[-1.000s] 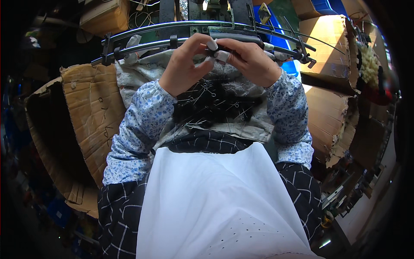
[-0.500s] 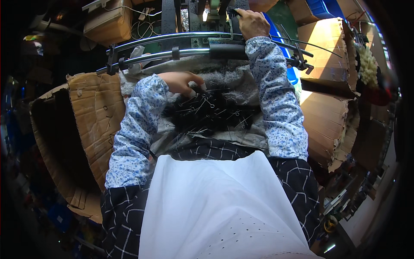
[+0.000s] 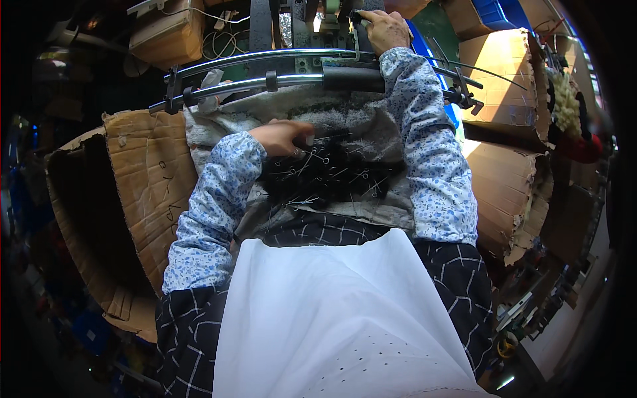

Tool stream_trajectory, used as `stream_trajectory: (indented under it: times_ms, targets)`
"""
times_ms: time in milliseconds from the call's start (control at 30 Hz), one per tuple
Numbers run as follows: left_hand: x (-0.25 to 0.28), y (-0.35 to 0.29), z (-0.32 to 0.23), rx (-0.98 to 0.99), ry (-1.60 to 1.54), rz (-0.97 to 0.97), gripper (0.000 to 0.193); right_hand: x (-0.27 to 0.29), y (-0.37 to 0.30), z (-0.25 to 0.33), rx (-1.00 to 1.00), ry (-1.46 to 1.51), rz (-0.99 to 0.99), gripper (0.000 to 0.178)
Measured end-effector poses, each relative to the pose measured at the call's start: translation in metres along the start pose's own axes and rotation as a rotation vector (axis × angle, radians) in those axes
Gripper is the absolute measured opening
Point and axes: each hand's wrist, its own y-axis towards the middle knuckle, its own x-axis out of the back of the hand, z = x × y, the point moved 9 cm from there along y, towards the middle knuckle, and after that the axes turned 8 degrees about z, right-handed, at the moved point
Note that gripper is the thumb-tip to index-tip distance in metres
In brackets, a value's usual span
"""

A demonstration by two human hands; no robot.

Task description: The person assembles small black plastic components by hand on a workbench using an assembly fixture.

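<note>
A pile of small black-bristled wire brushes (image 3: pixel 325 174), many ending in looped wire eyes, lies on a grey cloth (image 3: pixel 388 202) over my lap. At the pile's upper left edge, my left hand (image 3: pixel 286 137) is closed in a pinch. A thin bristled wire brush (image 3: pixel 335 132) seems to extend rightward from its fingertips; a pale covering shows on one of them. Farther off, my right hand (image 3: pixel 387 32) reaches over the rails to the machine (image 3: pixel 302 40). Its fingers close around a small dark piece beside a metal bracket; what that is cannot be made out.
Two curved metal rails (image 3: pixel 242 85) cross between my lap and the machine. An open cardboard box (image 3: pixel 149 176) stands at left, with more cardboard boxes (image 3: pixel 501 189) at right. A brown box with cables (image 3: pixel 166 40) sits at far left.
My left hand has drawn its fingers together and moved slightly up off the pile. My right hand has shifted a little at the machine, and less of the fuzzy dark piece shows.
</note>
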Motion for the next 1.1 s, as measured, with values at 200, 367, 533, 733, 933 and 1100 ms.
stream_trajectory:
  times_ms: [200,367,533,733,933,1100]
  targets:
    - [-0.006,-0.007,0.004,0.096,0.131,0.043,0.035,0.021,-0.023,0.002,-0.121,-0.081,-0.061,0.033]
    - [0.003,-0.017,0.007,-0.042,0.048,-0.139,0.03,0.019,-0.022,0.009,-0.142,0.006,-0.052,0.032]
    - [0.02,-0.039,0.005,-0.04,0.011,-0.295,0.027,0.019,-0.015,0.043,-0.037,0.003,-0.103,0.022]
    - [0.046,-0.071,-0.042,-0.263,-0.15,-0.511,0.023,0.018,-0.01,0.067,-0.056,-0.008,-0.091,0.021]
    - [0.06,-0.092,-0.049,-0.075,-0.132,-0.589,0.021,0.023,-0.018,0.032,-0.062,-0.047,-0.108,0.023]
    - [0.061,-0.11,-0.04,-0.111,-0.064,-0.632,0.029,0.013,-0.011,-0.003,-0.126,0.005,0.056,0.028]
